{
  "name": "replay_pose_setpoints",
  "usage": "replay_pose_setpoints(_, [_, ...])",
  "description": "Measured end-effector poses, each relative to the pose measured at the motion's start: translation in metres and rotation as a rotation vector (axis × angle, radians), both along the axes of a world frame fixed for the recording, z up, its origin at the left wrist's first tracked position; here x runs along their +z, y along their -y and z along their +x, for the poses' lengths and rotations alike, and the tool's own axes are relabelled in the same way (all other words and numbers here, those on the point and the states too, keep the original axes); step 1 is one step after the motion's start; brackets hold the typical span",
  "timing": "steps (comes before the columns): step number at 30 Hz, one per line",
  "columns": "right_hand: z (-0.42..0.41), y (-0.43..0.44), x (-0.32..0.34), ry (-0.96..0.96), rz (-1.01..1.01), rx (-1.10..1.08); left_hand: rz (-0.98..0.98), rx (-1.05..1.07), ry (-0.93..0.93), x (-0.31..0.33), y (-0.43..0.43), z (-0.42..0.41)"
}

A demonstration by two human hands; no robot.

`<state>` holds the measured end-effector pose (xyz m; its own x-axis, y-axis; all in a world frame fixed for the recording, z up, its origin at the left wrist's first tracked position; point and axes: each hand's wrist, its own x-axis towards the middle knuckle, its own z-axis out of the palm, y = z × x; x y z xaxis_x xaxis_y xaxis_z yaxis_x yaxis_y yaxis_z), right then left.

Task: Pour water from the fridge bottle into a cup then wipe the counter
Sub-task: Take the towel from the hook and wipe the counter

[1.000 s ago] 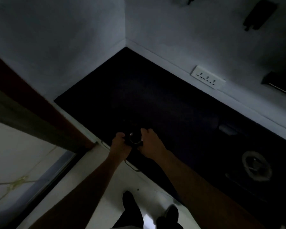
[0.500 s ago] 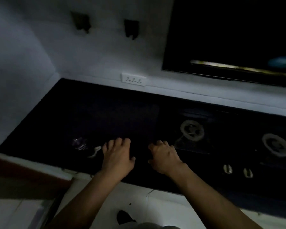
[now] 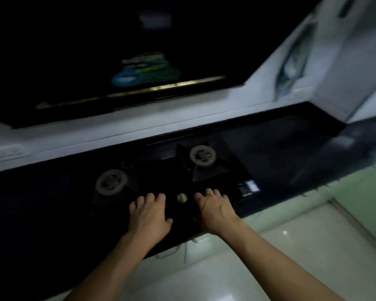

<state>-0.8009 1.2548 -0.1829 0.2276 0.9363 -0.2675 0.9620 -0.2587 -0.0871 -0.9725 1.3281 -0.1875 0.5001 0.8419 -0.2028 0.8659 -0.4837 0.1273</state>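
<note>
The room is dim. My left hand [image 3: 149, 215] and my right hand [image 3: 215, 210] hover palm down over the front edge of the black counter [image 3: 278, 155], fingers loosely curled and apart, holding nothing. Between them sits a round stove knob [image 3: 182, 197]. No cup, bottle or cloth shows in the head view.
A black gas hob is set into the counter, with a left burner [image 3: 111, 182] and a right burner [image 3: 202, 155]. A dark window [image 3: 117, 51] fills the wall above. A white socket plate [image 3: 8, 152] sits at the far left. Pale floor tiles [image 3: 291, 246] lie below the counter edge.
The view has swung right along the counter. The cup my hands were on a second ago is out of view, and both hands now hover over the hob's front.
</note>
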Motion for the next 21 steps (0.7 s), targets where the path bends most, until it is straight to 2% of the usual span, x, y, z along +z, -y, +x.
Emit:
replay_pose_setpoints(10, [0.173, 0.071, 0.001, 0.068, 0.034, -0.258, 0.031, -0.306, -0.046, 0.009, 0.034, 0.201])
replay_pose_setpoints(21, [0.345, 0.06, 0.008, 0.089, 0.048, -0.42, 0.027, -0.467, 0.01, 0.004, 0.0, 0.405])
